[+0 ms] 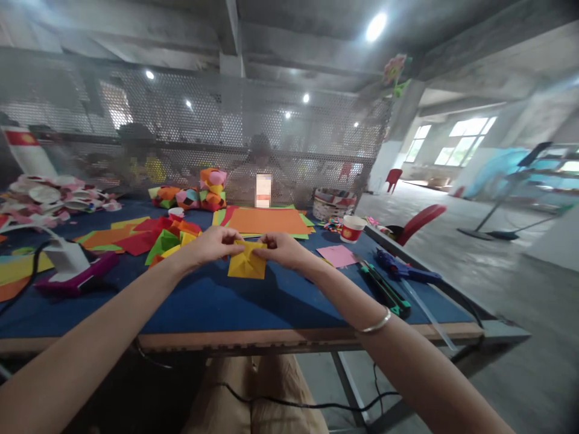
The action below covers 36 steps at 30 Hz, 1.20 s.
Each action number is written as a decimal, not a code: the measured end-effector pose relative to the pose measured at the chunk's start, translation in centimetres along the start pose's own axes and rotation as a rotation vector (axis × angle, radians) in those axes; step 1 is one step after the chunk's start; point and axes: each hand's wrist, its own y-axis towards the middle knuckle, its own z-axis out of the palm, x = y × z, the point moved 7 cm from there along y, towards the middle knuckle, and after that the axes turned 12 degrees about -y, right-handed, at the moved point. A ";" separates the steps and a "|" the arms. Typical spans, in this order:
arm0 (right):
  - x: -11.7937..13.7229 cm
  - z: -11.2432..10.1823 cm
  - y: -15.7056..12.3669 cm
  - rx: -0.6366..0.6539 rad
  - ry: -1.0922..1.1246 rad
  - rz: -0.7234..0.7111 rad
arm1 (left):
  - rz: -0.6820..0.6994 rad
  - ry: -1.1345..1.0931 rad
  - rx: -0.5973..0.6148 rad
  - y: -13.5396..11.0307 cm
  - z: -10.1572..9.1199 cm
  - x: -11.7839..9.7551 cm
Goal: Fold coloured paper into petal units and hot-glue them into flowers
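Note:
A small square of folded yellow paper point(246, 265), with creases meeting near its middle, is held up just above the blue tabletop. My left hand point(218, 246) pinches its upper left corner between thumb and fingers. At the upper right corner, my right hand point(281, 248) grips the same paper in a pinch. Left of my left hand lies a heap of folded coloured papers point(165, 241) in red, green, orange and yellow. Beyond both hands is a stack of sheets with an orange one point(266, 222) on top.
On the right are a pink paper square point(337, 256), a paper cup point(352, 229), a green-black utility knife point(384, 288), a blue glue gun point(407, 267) and a clear ruler point(427, 310). A purple holder point(76, 277) with a white power block stands left. A woven basket point(333, 204) sits by the mesh partition point(289, 132).

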 end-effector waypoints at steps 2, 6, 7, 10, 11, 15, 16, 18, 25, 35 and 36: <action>-0.3 0.2 1.3 -0.025 0.148 0.019 | 0.005 -0.052 -0.113 0.7 -1.2 0.5; -1.2 2.3 1.9 0.098 0.263 0.070 | -0.035 -0.137 -0.232 1.4 -2.4 2.1; -1.5 2.8 1.8 0.122 0.251 0.072 | -0.036 -0.142 -0.243 1.4 -2.4 2.4; -2.4 3.2 1.3 0.120 0.235 0.105 | -0.024 -0.155 -0.262 1.2 -2.5 2.6; -2.7 3.1 1.1 0.095 0.256 0.125 | -0.016 -0.162 -0.269 1.1 -2.5 2.6; -2.6 2.7 0.8 0.043 0.358 0.111 | 0.010 -0.195 -0.274 0.8 -2.6 2.6; -2.4 2.7 0.8 0.048 0.362 0.084 | 0.009 -0.202 -0.275 0.7 -2.6 2.6; -2.2 2.7 0.9 0.055 0.344 0.052 | -0.011 -0.212 -0.284 0.6 -2.7 2.9; -3.1 2.2 1.5 0.006 0.248 0.000 | -0.049 -0.241 -0.257 0.7 -2.7 3.0; -3.5 1.5 1.5 -0.043 0.261 -0.025 | -0.043 -0.260 -0.109 0.8 -1.6 2.9; -3.5 1.5 1.5 -0.050 0.264 -0.017 | -0.031 -0.242 -0.095 0.8 -1.4 2.9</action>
